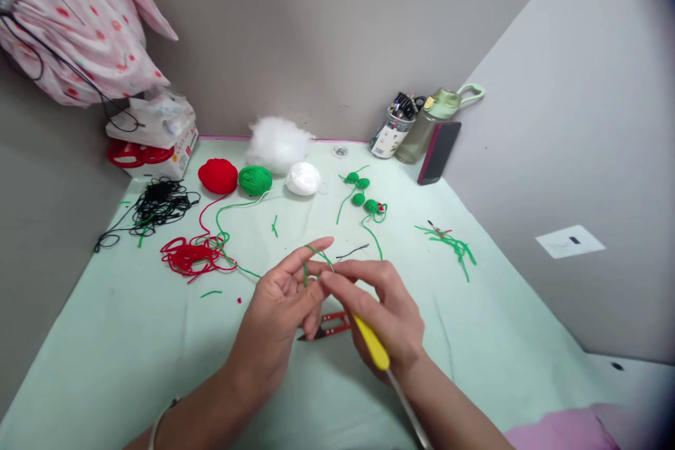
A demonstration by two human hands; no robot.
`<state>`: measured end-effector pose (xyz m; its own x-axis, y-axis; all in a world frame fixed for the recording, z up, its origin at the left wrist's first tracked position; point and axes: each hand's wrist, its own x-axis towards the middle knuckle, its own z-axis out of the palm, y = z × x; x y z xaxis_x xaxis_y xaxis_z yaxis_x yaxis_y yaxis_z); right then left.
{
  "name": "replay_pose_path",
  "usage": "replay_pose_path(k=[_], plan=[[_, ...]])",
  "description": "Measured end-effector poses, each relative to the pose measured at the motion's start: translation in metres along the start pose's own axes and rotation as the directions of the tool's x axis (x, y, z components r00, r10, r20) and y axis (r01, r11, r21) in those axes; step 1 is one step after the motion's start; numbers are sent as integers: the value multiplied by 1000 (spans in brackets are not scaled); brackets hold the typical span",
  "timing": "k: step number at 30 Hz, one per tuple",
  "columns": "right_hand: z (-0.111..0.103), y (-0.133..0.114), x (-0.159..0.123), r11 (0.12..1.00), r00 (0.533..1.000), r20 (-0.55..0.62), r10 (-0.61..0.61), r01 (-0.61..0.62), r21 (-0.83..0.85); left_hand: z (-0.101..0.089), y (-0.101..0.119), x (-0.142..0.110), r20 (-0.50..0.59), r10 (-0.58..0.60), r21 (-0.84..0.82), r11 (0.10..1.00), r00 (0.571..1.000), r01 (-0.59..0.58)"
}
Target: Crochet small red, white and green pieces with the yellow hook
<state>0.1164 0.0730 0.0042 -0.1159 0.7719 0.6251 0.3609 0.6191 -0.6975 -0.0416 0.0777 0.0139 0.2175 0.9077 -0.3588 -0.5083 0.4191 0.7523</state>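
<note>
My right hand (382, 302) is closed around a crochet hook (372, 344) with a yellow grip, its tip pointing at my left hand. Green yarn (319, 253) runs over the raised index finger of my left hand (287, 295), whose thumb and other fingers pinch near the hook's tip. What sits in that pinch is mostly hidden by the fingers. From there the green strand leads left to a green yarn ball (255, 181). Below the hands lie red thread snips (335, 323), partly covered by them.
Red (218, 176) and white yarn balls (303, 178) and stuffing (279, 144) stand at the back. Tangled black yarn (161, 205) and red yarn (190, 256) lie left. Small green crocheted balls (358, 199), green scraps (453, 245), a pen cup (391, 132), bottle (422, 130) and phone (439, 153) are right.
</note>
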Motion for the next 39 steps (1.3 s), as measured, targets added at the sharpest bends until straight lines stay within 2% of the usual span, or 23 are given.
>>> replay_pose_path(k=[1,3,5,7,8,10,12,18,21,24,26,28,31,34,36,38,39], plan=[[-1,0,0,1000,1000,-1,-9,9,-8,-1,2,1,25,-51,-36,998,998,52],[-4,3,4,996,998,-37,47,-44,71,-2,6,3,55,-114,-105,987,992,119],[-5,6,9,954,982,-65,180,-158,256,-2,10,3,35,-96,-135,986,995,100],[-5,9,12,867,958,-14,286,-253,429,-2,11,3,9,-41,-102,994,999,42],[-4,10,13,841,952,28,304,-282,461,-1,11,2,7,-18,-66,998,1000,18],[-3,11,13,830,945,82,316,-318,458,1,10,0,11,20,8,1000,1000,-20],[-3,11,12,819,935,81,344,-341,461,2,8,0,14,30,59,998,999,-31],[-8,12,13,696,885,122,449,-432,574,0,9,-2,10,27,101,994,1000,-28],[-9,9,13,733,900,99,424,-405,547,-1,8,-3,-4,41,133,990,999,-40],[-10,4,10,846,937,56,346,-337,413,-2,7,-3,-38,80,177,982,996,-72],[-10,2,7,927,969,43,245,-247,284,-2,5,-2,-64,114,202,974,991,-99],[-10,1,5,985,993,68,97,-105,134,-1,3,-2,-83,151,216,968,985,-130],[-9,1,1,983,984,140,-113,131,-129,2,1,-3,-97,165,183,972,982,-145],[-7,3,-3,914,957,198,-214,268,-305,3,2,-3,-33,35,50,998,999,-33],[-8,4,-2,940,970,150,-189,223,-258,2,5,-1,36,-82,-47,995,996,84],[-8,4,0,997,998,21,-52,54,-61,0,9,0,56,-121,-114,985,991,127],[-7,5,3,996,999,-33,40,-37,82,-1,11,1,46,-108,-128,985,993,113]])
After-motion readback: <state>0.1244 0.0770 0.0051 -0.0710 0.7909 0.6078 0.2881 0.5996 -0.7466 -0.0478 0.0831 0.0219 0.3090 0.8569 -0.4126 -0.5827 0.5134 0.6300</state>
